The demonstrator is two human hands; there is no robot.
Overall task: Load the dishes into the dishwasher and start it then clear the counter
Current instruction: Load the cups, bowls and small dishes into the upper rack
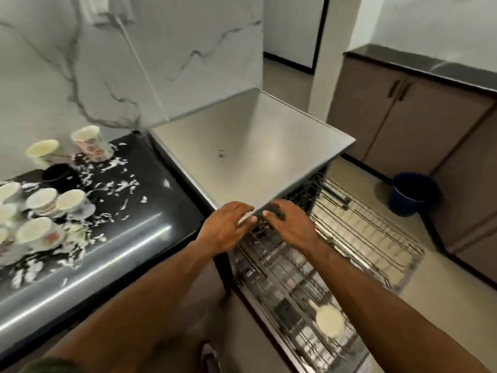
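Head view, looking down over a kitchen corner during the loading step. Largest in the field is the dishwasher (250, 154), a steel-topped unit standing just right of the black counter (150, 211); its door appears to be down, though the door itself is mostly hidden under the racks. Two wire racks are drawn out over the floor: the upper rack (368, 232), which looks bare, and nearer the viewer the lower rack (285, 286), which carries one pale cup (330, 320) toward its near end. Blur hides any other contents.

On the counter, well to the left of both hands, stand the remaining dishes: a cluster of cups on saucers (40, 214), a dark mug (57, 175), and two taller cups (88, 142) against the marble wall. White scraps or streaks litter the counter surface around them.

At the near corner of the dishwasher top, the left hand (224, 227) and right hand (289, 224) meet, almost touching each other. Both have fingers spread and only loosely bent; neither holds a dish. The fingertips lie at or just over the rack edge below the corner, and contact with the wire cannot be confirmed.

Judged stage: loading is barely begun, with nearly all crockery unloaded. The next move calls for reaching left across the counter, gripping a cup, and setting it into a rack.
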